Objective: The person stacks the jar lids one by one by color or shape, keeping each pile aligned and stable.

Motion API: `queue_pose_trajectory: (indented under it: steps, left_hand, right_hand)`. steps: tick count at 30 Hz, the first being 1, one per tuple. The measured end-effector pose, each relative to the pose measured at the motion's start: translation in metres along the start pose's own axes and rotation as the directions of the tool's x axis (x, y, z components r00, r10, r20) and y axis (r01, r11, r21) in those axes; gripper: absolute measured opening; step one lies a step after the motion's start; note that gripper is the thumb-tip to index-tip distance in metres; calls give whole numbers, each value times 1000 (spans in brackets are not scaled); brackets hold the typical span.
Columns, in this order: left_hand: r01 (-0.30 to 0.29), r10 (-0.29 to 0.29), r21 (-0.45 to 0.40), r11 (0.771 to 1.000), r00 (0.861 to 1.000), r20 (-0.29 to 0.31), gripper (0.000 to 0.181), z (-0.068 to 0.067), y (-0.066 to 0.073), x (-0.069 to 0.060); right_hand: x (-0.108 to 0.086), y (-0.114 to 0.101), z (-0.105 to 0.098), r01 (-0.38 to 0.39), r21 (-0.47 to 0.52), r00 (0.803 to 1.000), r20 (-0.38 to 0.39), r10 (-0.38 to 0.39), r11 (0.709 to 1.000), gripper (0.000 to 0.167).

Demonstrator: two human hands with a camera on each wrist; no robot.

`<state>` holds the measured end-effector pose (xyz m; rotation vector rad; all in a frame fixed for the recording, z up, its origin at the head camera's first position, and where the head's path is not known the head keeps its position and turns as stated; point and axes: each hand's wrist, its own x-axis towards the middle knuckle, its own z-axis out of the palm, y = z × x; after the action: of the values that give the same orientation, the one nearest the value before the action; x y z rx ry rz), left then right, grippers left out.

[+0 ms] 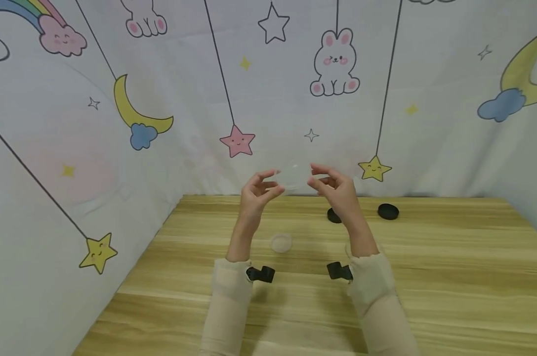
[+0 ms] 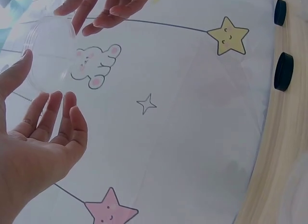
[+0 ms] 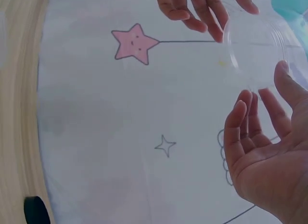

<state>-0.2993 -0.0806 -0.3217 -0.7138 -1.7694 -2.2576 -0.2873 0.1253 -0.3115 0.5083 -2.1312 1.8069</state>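
Above the table, both hands hold a clear, round plastic jar (image 1: pixel 294 176) between them; ridged rings circle one end of it in the wrist views. My left hand (image 1: pixel 257 193) grips one side of this jar (image 2: pixel 52 53) with thumb and fingertips. On the opposite side, the thumb and fingertips of my right hand (image 1: pixel 337 190) pinch the jar (image 3: pixel 255 53). The left wrist view has the left hand (image 2: pixel 43 147) below the jar and the right hand's fingers above. Glare and transparency blur the jar's outline in the head view.
On the wood-grain table (image 1: pixel 450 277) lie a black round lid (image 1: pixel 388 211) and a second black lid (image 1: pixel 334 215), partly behind the right wrist. A clear round piece (image 1: pixel 281 243) rests nearer, between the forearms. A printed cloth (image 1: pixel 286 109) hangs behind the table.
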Motion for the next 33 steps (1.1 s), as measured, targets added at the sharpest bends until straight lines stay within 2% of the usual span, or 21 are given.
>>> queue_pose_trajectory:
  steps: [4,9,13,20,24,31,33]
  left_hand:
    - [-23,23,2,1000,999,38,41,10,6,-5]
    - [-55,56,-18,998,996,63,41,20,10,-9]
    - [-53,54,-19,998,995,87,42,32,8,-11]
    - [-13,3,56,998,987,163,43,52,-2,-12]
    - [33,-51,100,994,982,182,43,67,-11,-14]
    - [110,-153,214,971,968,199,43,91,-38,-25]
    - [134,-178,218,967,964,197,43,96,-47,-29]
  right_hand:
    - [-7,-8,-12,30,-27,1000,6,-30,999,42]
    - [-17,-17,-24,21,-44,999,34,-19,999,43]
    - [-25,-21,-39,11,-84,998,56,-6,996,41]
    - [-38,-18,-70,0,-164,995,95,16,986,35]
    - [-43,-12,-92,-13,-224,989,138,45,974,29]
    - [-52,5,-128,-79,-301,962,226,151,950,36]
    - [-55,11,-135,-108,-330,951,239,194,938,39]
